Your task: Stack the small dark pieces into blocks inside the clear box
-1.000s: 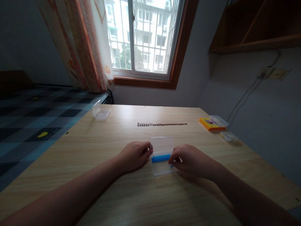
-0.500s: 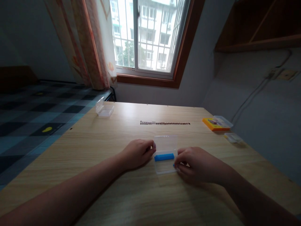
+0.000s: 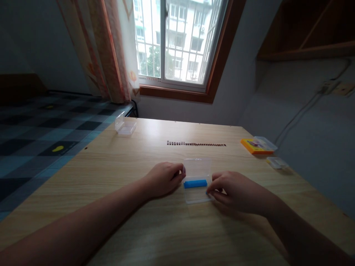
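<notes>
One clear box (image 3: 196, 197) lies open on the desk (image 3: 149, 229), between the left hand (image 3: 166, 178) and the right hand (image 3: 237, 190). The left pinches its lid's (image 3: 197, 167) edge; the right has thumb and finger closed on a tiny blue piece (image 3: 207, 193) at the box's right side. A long blue bar (image 3: 195, 183) lies inside. Beyond both hands runs a row of dark bits (image 3: 194, 144).
</notes>
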`<state>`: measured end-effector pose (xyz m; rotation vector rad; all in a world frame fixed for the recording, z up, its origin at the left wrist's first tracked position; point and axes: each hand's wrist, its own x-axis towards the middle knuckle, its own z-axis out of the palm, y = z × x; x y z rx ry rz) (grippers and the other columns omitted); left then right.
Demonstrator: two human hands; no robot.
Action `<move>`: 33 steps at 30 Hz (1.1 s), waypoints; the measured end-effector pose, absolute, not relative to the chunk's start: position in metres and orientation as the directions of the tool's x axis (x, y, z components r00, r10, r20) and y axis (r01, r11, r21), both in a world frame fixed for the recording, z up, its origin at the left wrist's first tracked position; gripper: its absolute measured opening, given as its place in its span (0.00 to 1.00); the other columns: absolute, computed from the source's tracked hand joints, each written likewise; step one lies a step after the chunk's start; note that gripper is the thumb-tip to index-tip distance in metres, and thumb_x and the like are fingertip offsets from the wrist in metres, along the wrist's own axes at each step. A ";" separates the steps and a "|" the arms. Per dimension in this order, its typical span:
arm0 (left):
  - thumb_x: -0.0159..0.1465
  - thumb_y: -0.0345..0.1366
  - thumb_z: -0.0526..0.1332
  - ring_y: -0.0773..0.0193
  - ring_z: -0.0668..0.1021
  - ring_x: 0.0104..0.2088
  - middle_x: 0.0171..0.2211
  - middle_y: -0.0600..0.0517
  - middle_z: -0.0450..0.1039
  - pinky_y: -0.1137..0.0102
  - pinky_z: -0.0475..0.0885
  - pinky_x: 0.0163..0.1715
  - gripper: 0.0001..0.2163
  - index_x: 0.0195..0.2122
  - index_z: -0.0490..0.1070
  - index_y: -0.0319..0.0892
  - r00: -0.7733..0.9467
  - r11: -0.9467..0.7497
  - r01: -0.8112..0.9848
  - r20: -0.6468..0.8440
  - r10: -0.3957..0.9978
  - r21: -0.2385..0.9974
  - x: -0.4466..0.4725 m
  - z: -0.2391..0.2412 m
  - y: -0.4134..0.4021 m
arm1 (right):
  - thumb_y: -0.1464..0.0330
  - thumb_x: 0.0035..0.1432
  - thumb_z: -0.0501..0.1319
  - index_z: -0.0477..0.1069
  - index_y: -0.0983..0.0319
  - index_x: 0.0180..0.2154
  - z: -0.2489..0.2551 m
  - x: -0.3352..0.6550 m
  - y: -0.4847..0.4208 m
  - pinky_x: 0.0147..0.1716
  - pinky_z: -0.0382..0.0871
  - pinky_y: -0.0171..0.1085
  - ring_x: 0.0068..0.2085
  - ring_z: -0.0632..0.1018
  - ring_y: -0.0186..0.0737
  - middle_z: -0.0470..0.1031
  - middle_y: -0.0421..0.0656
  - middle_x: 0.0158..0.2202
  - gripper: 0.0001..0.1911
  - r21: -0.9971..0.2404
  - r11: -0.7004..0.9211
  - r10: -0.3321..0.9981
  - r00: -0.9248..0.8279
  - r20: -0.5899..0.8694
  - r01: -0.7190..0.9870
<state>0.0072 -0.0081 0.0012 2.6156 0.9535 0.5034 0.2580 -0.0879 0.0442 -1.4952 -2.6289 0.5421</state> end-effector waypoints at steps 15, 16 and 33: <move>0.67 0.36 0.55 0.62 0.75 0.29 0.29 0.52 0.76 0.71 0.65 0.30 0.08 0.34 0.72 0.43 0.724 -0.742 0.547 0.226 0.652 0.388 0.006 0.001 -0.007 | 0.71 0.61 0.55 0.76 0.62 0.27 0.044 0.250 -0.089 0.30 0.55 0.32 0.29 0.71 0.31 0.74 0.40 0.30 0.13 -0.241 0.379 0.909 -0.408 -0.085 0.893; 0.67 0.36 0.55 0.62 0.76 0.29 0.29 0.52 0.77 0.71 0.65 0.31 0.08 0.34 0.72 0.43 0.725 -0.744 0.545 0.228 0.650 0.388 0.006 0.000 -0.007 | 0.70 0.61 0.55 0.76 0.61 0.28 0.044 0.251 -0.089 0.30 0.55 0.32 0.29 0.71 0.31 0.74 0.40 0.30 0.13 -0.237 0.382 0.909 -0.409 -0.075 0.893; 0.66 0.35 0.57 0.63 0.75 0.28 0.28 0.54 0.76 0.71 0.62 0.28 0.06 0.34 0.72 0.43 0.734 -0.759 0.532 0.244 0.634 0.374 0.005 -0.002 -0.007 | 0.71 0.61 0.55 0.76 0.61 0.27 0.040 0.247 -0.086 0.31 0.56 0.33 0.31 0.73 0.32 0.75 0.41 0.31 0.13 -0.164 0.359 0.924 -0.374 -0.075 0.919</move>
